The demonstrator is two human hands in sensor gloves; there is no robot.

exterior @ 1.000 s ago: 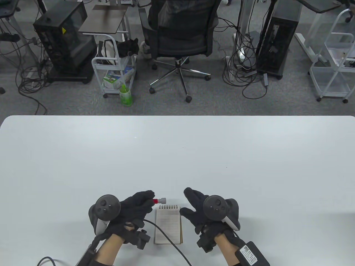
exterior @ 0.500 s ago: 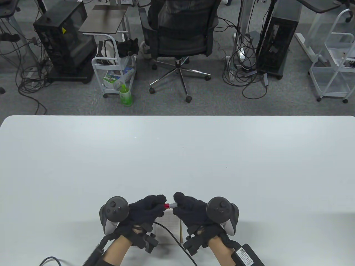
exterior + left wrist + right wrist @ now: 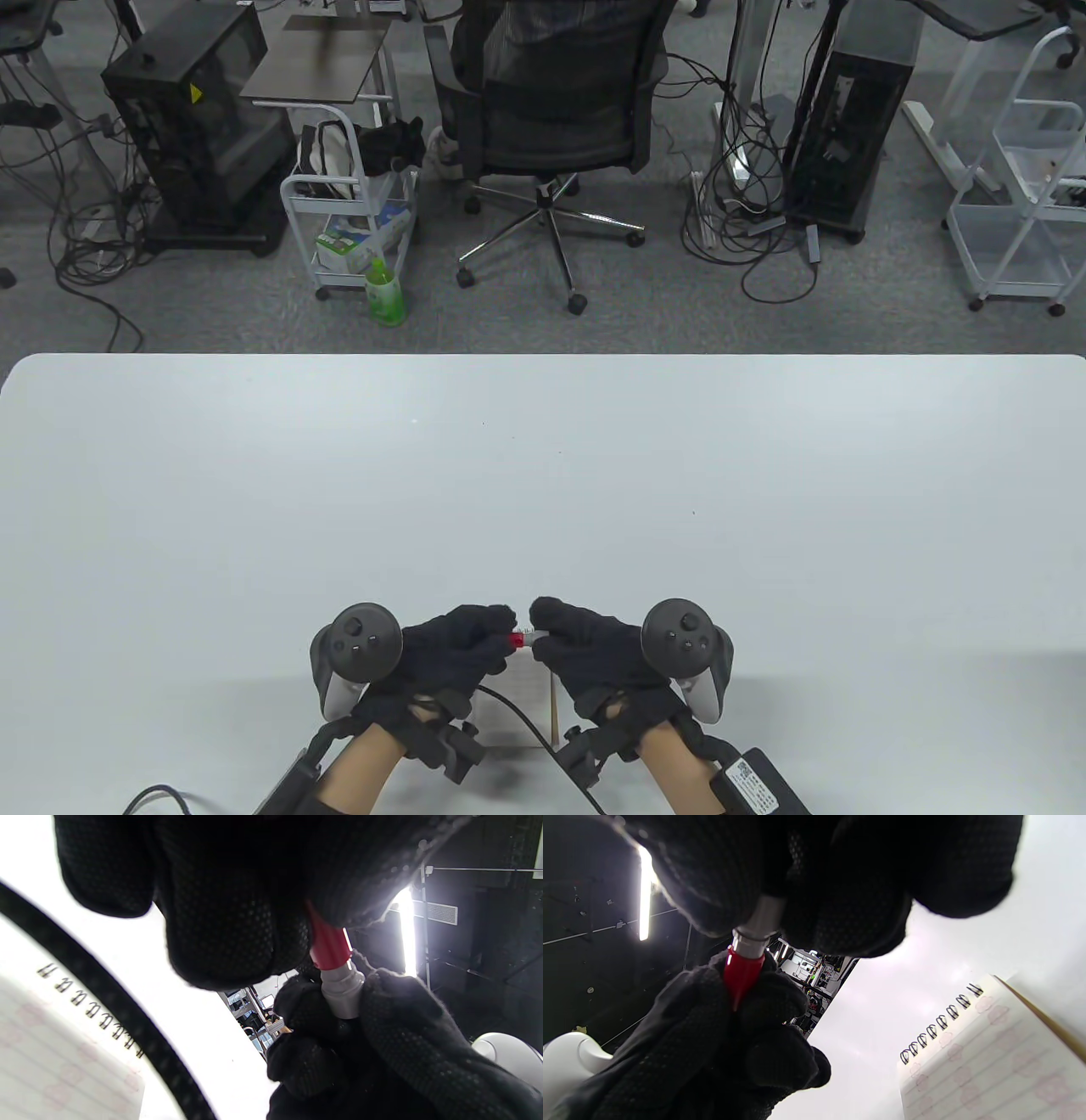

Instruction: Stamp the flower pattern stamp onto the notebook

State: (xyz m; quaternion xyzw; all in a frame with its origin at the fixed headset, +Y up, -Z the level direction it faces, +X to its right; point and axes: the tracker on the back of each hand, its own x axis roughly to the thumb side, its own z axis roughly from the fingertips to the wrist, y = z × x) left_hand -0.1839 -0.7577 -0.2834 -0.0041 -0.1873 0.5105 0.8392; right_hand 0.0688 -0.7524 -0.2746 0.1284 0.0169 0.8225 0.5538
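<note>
A small stamp with a red body [image 3: 515, 639] and a grey-white cap [image 3: 342, 993] is held level between both hands, just above the notebook. My left hand [image 3: 462, 649] grips the red body [image 3: 328, 944]. My right hand [image 3: 577, 645] pinches the cap end [image 3: 757, 927]. The spiral notebook [image 3: 522, 688] lies open on the table under the hands, mostly hidden in the table view. Its lined page with faint pink flower prints shows in the right wrist view [image 3: 988, 1060] and in the left wrist view [image 3: 51, 1065].
The white table [image 3: 543, 475] stretches far ahead and to both sides of the hands. A black cable [image 3: 517, 722] from the left glove crosses the notebook. An office chair [image 3: 551, 110] and a small cart [image 3: 352, 221] stand beyond the far edge.
My right hand came in from the right and took hold of the stamp's cap end. Both hands shifted slightly toward me over the notebook, covering most of it.
</note>
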